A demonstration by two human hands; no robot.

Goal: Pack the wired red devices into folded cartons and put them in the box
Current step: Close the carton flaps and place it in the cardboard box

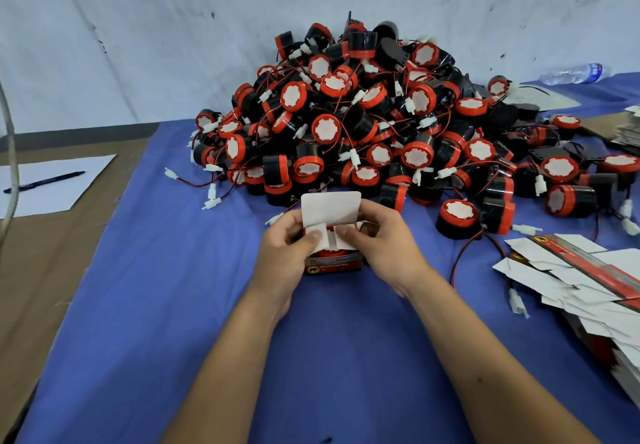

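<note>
Head view shows a small carton (333, 265) standing on the blue cloth (173, 305) at the middle of the frame, its red printed side facing the camera and its white top flap (330, 208) raised upright. A red device (330, 254) sits inside it, only partly visible between the flaps. The left hand (287, 253) grips the carton's left side, its thumb pressing one small white side flap down over the opening. The right hand (384, 246) grips the right side, its thumb pressing the other side flap inward, so that the two thumbs lie just beside each other over the opening.

Behind the carton, filling the upper middle and right of the frame, rises a big heap of red devices (363, 125), black bodies with red rims, thin wires and white plugs, some spilling toward the right edge. At the lower right lies a stack of flat cartons (571, 270), white with red printing. At the left edge a sheet of paper (48, 184) with a pen (45, 181) on it rests on brown cardboard (34, 288). A plastic bottle (575, 73) lies at the upper right, against the pale wall (173, 28).
</note>
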